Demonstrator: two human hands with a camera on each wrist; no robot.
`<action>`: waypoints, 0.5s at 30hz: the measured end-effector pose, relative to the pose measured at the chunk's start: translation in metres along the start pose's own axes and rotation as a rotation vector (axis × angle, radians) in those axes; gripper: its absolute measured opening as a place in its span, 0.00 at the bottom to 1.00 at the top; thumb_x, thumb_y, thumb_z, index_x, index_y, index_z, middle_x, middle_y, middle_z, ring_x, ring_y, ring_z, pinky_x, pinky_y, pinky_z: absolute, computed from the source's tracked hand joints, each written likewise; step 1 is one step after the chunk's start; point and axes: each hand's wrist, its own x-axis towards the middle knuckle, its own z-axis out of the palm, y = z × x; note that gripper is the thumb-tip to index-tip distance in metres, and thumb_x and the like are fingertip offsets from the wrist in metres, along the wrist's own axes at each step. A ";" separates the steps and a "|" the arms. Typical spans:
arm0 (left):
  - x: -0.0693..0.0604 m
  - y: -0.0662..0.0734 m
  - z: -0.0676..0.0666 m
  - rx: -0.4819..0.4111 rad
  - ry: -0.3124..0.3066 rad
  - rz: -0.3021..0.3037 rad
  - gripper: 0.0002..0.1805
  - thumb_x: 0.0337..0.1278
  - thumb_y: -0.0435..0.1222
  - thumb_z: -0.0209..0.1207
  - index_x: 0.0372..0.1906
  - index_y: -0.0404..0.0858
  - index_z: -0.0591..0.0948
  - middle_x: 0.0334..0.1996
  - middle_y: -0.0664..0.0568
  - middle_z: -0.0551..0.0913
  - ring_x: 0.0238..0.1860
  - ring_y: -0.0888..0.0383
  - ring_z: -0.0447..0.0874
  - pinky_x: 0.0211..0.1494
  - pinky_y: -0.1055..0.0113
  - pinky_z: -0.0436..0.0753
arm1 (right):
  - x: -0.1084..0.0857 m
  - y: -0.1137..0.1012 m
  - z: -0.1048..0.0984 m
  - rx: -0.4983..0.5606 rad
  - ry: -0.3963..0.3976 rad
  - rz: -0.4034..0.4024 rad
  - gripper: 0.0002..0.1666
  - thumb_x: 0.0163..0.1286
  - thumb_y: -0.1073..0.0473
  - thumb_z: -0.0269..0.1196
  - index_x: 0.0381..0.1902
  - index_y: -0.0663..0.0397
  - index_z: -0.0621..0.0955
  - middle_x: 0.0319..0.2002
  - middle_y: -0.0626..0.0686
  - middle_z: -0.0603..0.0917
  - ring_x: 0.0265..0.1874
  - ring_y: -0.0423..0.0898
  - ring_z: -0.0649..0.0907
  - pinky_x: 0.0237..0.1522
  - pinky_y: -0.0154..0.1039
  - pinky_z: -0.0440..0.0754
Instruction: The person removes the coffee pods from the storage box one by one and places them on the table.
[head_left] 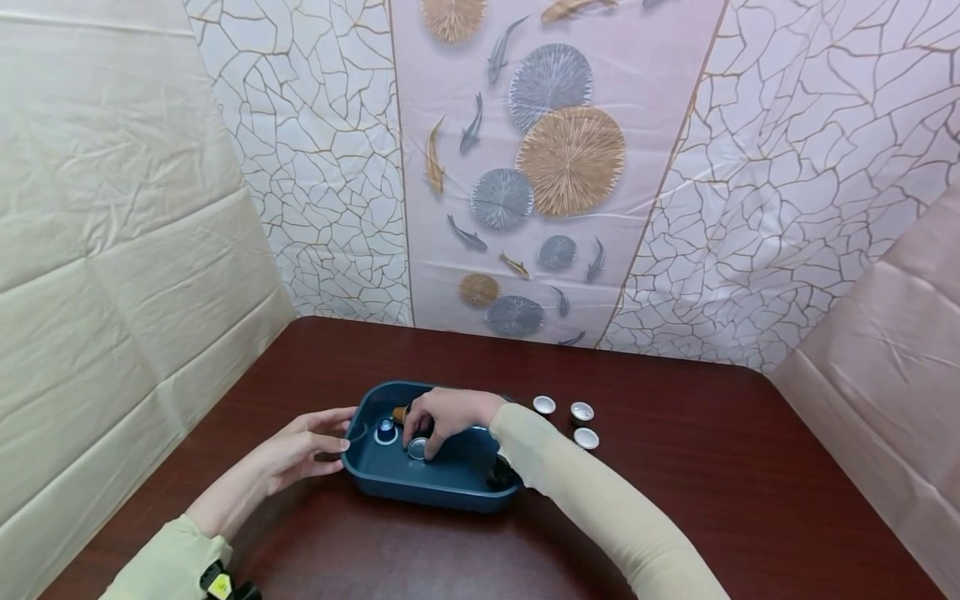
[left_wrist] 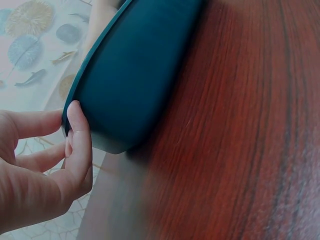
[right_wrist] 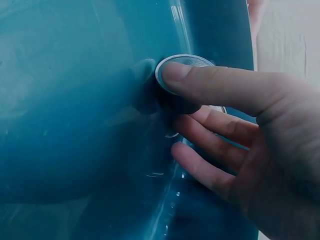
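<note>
A dark teal plastic bin (head_left: pixel 435 497) sits on the table. My left hand (head_left: pixel 303 450) grips its left end by the rim, with fingertips against the outer wall in the left wrist view. Inside the bin, my right hand (head_left: pixel 450 415) pinches a coffee capsule (head_left: pixel 417 448) with a silver foil lid. The thumb lies on that lid in the right wrist view; the capsule's body is mostly in shadow. Also in the bin are a blue coffee capsule (head_left: pixel 386 430), foil side down, and an orange-brown capsule (head_left: pixel 399 413), partly hidden by my right hand.
To the right of the bin, three foil-lidded capsules stand on the dark wooden table (head_left: pixel 675 467): one at the left (head_left: pixel 543 405), one at the back (head_left: pixel 581 412) and one in front (head_left: pixel 586 438). A dark object (head_left: pixel 501 473) lies beneath my right sleeve. Fabric-like walls enclose the table.
</note>
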 end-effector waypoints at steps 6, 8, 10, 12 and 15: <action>0.000 0.000 0.000 -0.002 -0.006 0.006 0.36 0.65 0.30 0.53 0.76 0.33 0.56 0.66 0.35 0.64 0.48 0.57 0.80 0.46 0.67 0.86 | 0.003 -0.001 0.003 -0.021 0.007 -0.020 0.16 0.61 0.58 0.72 0.48 0.39 0.87 0.49 0.43 0.80 0.45 0.37 0.77 0.49 0.27 0.76; 0.000 0.000 0.000 -0.003 -0.007 0.008 0.36 0.65 0.30 0.53 0.76 0.33 0.56 0.66 0.35 0.64 0.48 0.57 0.80 0.46 0.67 0.86 | 0.003 0.000 0.003 -0.025 0.010 -0.022 0.16 0.61 0.57 0.72 0.47 0.39 0.86 0.49 0.42 0.80 0.45 0.37 0.77 0.49 0.27 0.76; 0.000 0.000 -0.001 -0.004 -0.008 0.009 0.36 0.65 0.30 0.53 0.76 0.32 0.56 0.66 0.35 0.64 0.48 0.57 0.80 0.46 0.67 0.86 | 0.004 0.000 0.004 -0.027 0.012 -0.026 0.16 0.61 0.57 0.72 0.47 0.38 0.86 0.48 0.42 0.80 0.45 0.37 0.77 0.49 0.27 0.76; 0.001 -0.001 -0.001 -0.004 -0.007 0.008 0.36 0.65 0.30 0.53 0.76 0.32 0.56 0.66 0.35 0.64 0.48 0.57 0.80 0.45 0.67 0.86 | 0.005 0.001 0.004 -0.026 0.013 -0.031 0.15 0.60 0.57 0.72 0.46 0.38 0.86 0.47 0.42 0.81 0.44 0.37 0.78 0.48 0.27 0.76; 0.001 -0.001 -0.001 -0.007 -0.002 0.004 0.36 0.65 0.30 0.53 0.76 0.32 0.56 0.66 0.35 0.65 0.47 0.57 0.81 0.45 0.67 0.86 | 0.006 0.001 0.005 -0.017 0.012 -0.033 0.15 0.60 0.56 0.72 0.46 0.38 0.86 0.46 0.41 0.81 0.43 0.37 0.78 0.48 0.27 0.77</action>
